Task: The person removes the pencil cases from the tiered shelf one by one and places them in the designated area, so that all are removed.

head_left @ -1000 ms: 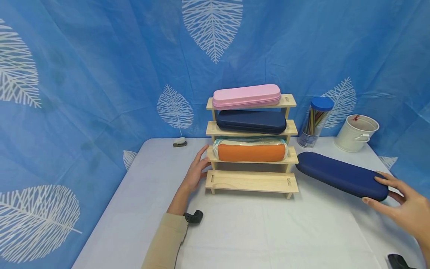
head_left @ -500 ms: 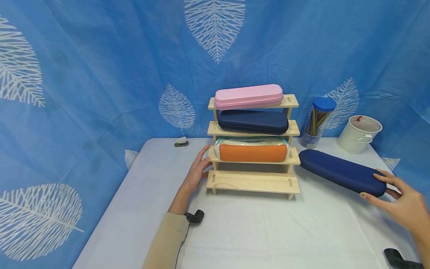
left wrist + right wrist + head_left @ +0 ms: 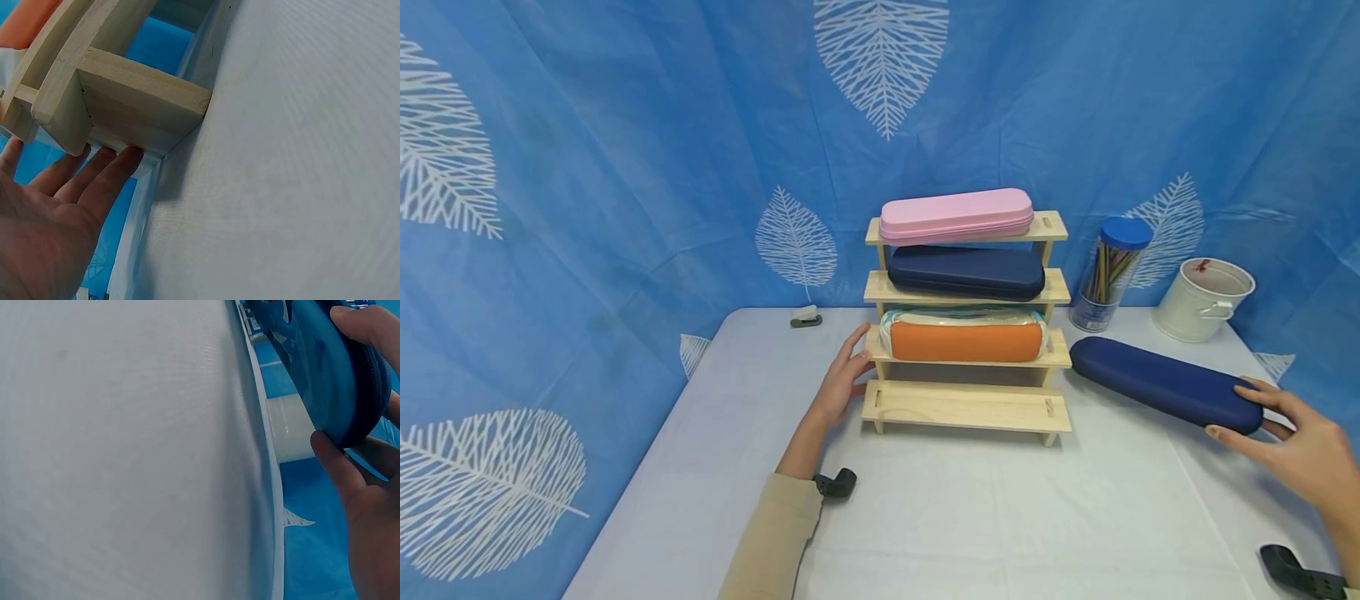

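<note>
My right hand (image 3: 1296, 446) grips the near right end of a long navy zippered pencil case (image 3: 1161, 379), thumb on one side and fingers on the other. The right wrist view shows the rounded end of this pencil case (image 3: 331, 381) with its zip, raised above the white cloth. My left hand (image 3: 838, 383) touches the left side of a stepped wooden rack (image 3: 970, 406). Seen from the left wrist, its fingers (image 3: 103, 184) lie fairly straight against the rack's side. An orange pencil case (image 3: 966, 342), a dark navy one (image 3: 966, 271) and a pink one (image 3: 957, 214) lie on the upper steps.
A jar of pencils with a blue lid (image 3: 1105, 275) stands right of the rack, beside a white metal bucket (image 3: 1204, 298). A small stapler (image 3: 806, 317) lies at the back left. A blue leaf-patterned curtain (image 3: 625, 167) hangs behind the white-covered table (image 3: 970, 517).
The right hand and its pencil case have shifted slightly left and up relative to the rack. The left hand stays at the rack's side; the whole view has drifted a little.
</note>
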`<move>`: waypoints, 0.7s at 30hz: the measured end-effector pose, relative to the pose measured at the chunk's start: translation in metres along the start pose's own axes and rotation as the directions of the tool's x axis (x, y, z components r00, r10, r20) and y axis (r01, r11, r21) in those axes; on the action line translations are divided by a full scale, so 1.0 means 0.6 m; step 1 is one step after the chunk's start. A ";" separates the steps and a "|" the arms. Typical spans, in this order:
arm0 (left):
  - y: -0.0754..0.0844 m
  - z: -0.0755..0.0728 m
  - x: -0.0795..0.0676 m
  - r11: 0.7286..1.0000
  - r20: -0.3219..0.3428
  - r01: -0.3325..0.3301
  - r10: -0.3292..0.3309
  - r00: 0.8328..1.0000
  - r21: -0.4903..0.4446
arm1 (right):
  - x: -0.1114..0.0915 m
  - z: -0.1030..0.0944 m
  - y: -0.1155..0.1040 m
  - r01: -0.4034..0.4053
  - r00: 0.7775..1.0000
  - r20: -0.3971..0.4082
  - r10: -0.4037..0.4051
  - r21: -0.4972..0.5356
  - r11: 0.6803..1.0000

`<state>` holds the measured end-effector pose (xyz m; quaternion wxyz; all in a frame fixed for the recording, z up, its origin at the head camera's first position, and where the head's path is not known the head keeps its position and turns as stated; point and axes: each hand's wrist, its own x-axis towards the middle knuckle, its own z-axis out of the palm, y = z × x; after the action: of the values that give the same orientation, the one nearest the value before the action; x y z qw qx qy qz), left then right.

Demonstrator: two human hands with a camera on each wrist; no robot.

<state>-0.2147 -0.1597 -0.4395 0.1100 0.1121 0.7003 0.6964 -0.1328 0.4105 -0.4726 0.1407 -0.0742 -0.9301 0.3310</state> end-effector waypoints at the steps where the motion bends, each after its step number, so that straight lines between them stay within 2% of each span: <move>1: -0.001 0.000 0.000 1.000 0.000 0.001 -0.001 1.000 -0.001 | 0.001 0.000 0.000 0.000 1.000 0.002 0.000 0.002 1.000; 8: -0.004 -0.002 0.002 1.000 0.004 -0.005 0.005 1.000 -0.010 | 0.006 0.001 0.010 0.006 1.000 -0.012 -0.006 0.015 1.000; 21: -0.005 -0.003 0.003 1.000 -0.004 0.000 0.000 1.000 -0.012 | 0.026 0.002 0.040 -0.034 0.999 -0.020 0.035 0.026 0.999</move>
<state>-0.2169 -0.1608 -0.4426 0.1094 0.1102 0.6963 0.7008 -0.1468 0.4321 -0.4855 0.1455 -0.0918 -0.9229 0.3445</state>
